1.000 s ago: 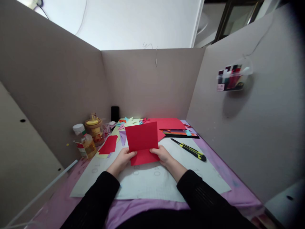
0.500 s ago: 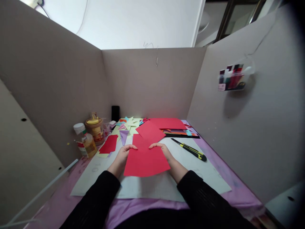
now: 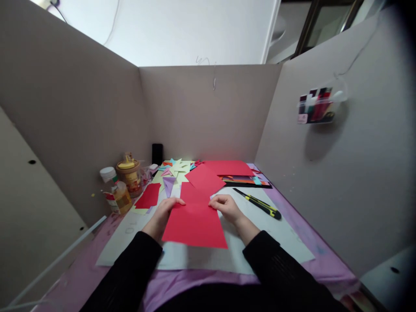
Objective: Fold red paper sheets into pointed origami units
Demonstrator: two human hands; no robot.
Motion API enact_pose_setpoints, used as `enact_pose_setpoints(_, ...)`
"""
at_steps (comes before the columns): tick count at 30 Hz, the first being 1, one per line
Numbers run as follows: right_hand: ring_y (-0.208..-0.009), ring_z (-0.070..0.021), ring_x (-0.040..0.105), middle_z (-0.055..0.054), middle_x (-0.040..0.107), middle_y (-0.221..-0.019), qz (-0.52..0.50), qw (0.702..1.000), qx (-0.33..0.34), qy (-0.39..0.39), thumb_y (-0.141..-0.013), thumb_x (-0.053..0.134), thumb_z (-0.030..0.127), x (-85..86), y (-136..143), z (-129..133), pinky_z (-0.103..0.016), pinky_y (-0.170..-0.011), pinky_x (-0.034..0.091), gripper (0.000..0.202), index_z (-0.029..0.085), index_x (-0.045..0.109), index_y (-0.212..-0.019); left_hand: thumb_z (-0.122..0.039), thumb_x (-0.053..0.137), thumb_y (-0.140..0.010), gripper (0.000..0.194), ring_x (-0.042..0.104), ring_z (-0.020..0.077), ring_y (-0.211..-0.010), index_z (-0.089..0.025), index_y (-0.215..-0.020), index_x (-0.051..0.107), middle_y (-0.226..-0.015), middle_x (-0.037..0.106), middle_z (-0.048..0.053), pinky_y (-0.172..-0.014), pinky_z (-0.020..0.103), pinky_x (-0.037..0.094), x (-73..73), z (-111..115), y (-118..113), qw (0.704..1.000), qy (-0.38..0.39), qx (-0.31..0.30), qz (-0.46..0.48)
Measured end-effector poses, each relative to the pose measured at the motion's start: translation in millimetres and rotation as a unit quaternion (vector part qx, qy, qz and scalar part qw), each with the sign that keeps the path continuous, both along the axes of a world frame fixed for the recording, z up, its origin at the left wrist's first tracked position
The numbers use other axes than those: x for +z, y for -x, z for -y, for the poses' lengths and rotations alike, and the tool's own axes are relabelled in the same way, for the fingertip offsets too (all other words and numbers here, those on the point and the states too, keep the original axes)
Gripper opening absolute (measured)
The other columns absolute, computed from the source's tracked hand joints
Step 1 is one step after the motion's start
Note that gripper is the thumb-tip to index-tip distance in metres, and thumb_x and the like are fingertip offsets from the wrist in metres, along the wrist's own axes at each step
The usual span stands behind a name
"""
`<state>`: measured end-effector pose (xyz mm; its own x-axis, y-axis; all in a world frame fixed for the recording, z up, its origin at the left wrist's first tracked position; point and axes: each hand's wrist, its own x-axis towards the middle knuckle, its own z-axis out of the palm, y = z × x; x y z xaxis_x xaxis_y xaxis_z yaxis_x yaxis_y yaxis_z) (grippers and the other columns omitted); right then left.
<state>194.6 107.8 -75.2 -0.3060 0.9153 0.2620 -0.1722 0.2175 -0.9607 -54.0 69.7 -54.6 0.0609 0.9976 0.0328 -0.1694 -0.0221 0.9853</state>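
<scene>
Holding the red sheet [image 3: 196, 227] above the white mat [image 3: 279, 242], with left hand [image 3: 165, 211] and right hand [image 3: 228, 209] both in a narrow grip at its side edges. Seems early on, with broad flat faces largely unshaped, unlike the folded paper pieces [image 3: 176, 167] lying behind, apparently finished.

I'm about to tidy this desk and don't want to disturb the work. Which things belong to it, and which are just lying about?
In the work:
- red sheet, pinched by the left hand and right hand
- white mat beneath

Apparently just lying about:
- utility knife
- capped bottle
- yellow-lidded jar
</scene>
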Motion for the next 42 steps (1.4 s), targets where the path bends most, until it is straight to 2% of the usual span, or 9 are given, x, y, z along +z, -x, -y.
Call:
enact_pose_setpoints(6,-0.062,-0.0156,0.059,-0.001,0.067,-0.069,0.039,0.999,-0.011,-0.028,-0.064,0.074,0.031,2.6,0.4,0.8,-0.027,-0.061,0.045,0.019,0.02,0.068,-0.078,-0.025,0.084,-0.052,0.027,0.059,0.0134,-0.055,-0.014,-0.067,0.066,-0.061,0.065,0.002,-0.054,0.022,0.042,-10.3,-12.5,2.2,0.998,-0.013,-0.047,-0.03)
enact_pose_setpoints(11,-0.062,-0.0151,0.059,0.001,0.065,-0.066,0.049,0.997,-0.034,-0.04,-0.067,0.071,0.029,3.2,0.3,0.5,-0.026,-0.06,0.044,0.02,0.02,0.064,-0.083,-0.027,0.083,-0.055,0.038,0.059,0.0126,-0.053,-0.016,-0.086,0.064,-0.06,0.065,-0.001,-0.052,0.02,0.04,-13.7,-16.3,4.4,0.999,-0.023,-0.024,-0.024)
enact_pose_setpoints(17,-0.057,-0.0137,0.056,0.002,0.063,-0.063,0.034,0.997,-0.059,-0.018,-0.067,0.068,0.032,2.7,9.6,-2.6,-0.026,-0.056,0.042,0.019,0.02,0.063,-0.08,-0.035,0.084,-0.055,0.041,0.064,0.0159,-0.058,-0.014,-0.084,0.062,-0.067,0.07,0.004,-0.058,0.024,0.046,-14.1,-17.9,-1.1,1.0,-0.013,0.024,0.011)
enact_pose_setpoints(27,-0.051,-0.0122,0.051,0.002,0.06,-0.056,0.072,0.995,-0.067,0.015,-0.063,0.068,0.031,29.0,22.1,-30.2,-0.023,-0.048,0.038,0.014,0.018,0.066,-0.066,-0.042,0.08,-0.058,0.037,0.061,0.0137,-0.055,-0.015,-0.078,0.066,-0.064,0.068,0.0,-0.053,0.022,0.044,17.4,-41.0,-8.6,0.995,-0.045,0.081,0.037)
enact_pose_setpoints(31,-0.05,-0.0103,0.047,0.002,0.057,-0.051,0.072,0.994,-0.077,0.027,-0.056,0.072,0.026,36.9,23.0,-43.6,-0.021,-0.047,0.033,0.015,0.016,0.062,-0.053,-0.042,0.08,-0.059,0.037,0.061,0.0134,-0.057,-0.013,-0.078,0.066,-0.065,0.068,0.001,-0.054,0.021,0.044,16.5,-53.3,-6.7,0.993,-0.069,0.09,0.023)
enact_pose_setpoints(34,-0.046,-0.0088,0.044,0.004,0.053,-0.048,0.053,0.994,-0.073,0.068,-0.055,0.073,0.029,31.5,16.9,-49.6,-0.021,-0.045,0.031,0.019,0.016,0.06,-0.055,-0.048,0.074,-0.064,0.042,0.066,0.0185,-0.069,-0.013,-0.085,0.065,-0.077,0.071,0.007,-0.063,0.026,0.049,8.3,-61.2,1.8,0.99,-0.087,0.114,0.012)
enact_pose_setpoints(38,-0.043,-0.0089,0.045,0.004,0.052,-0.048,0.031,0.988,-0.012,0.149,-0.052,0.074,0.031,15.7,8.9,-46.6,-0.022,-0.044,0.034,0.024,0.016,0.057,-0.056,-0.036,0.083,-0.052,0.064,0.057,0.0285,-0.115,-0.019,-0.11,0.062,-0.123,0.061,0.015,-0.091,0.036,0.045,3.6,-59.2,4.0,0.982,-0.142,0.121,-0.017)
enact_pose_setpoints(40,-0.045,-0.0102,0.049,0.002,0.056,-0.05,0.028,0.983,0.027,0.179,-0.05,0.075,0.026,8.2,8.1,-41.9,-0.023,-0.046,0.037,0.021,0.015,0.058,-0.057,-0.023,0.086,-0.044,0.083,0.042,0.0285,-0.13,-0.025,-0.122,0.057,-0.14,0.048,0.01,-0.104,0.037,0.035,5.7,-52.4,-0.2,0.973,-0.201,0.09,-0.068)
enact_pose_setpoints(42,-0.046,-0.0117,0.052,0.0,0.058,-0.052,0.028,0.978,0.051,0.201,-0.051,0.074,0.022,2.4,9.1,-38.5,-0.023,-0.047,0.039,0.017,0.015,0.059,-0.057,-0.018,0.085,-0.045,0.071,0.046,0.03,-0.126,-0.024,-0.113,0.066,-0.133,0.056,0.009,-0.104,0.037,0.035,7.9,-45.5,-4.3,0.969,-0.21,0.016,-0.128)
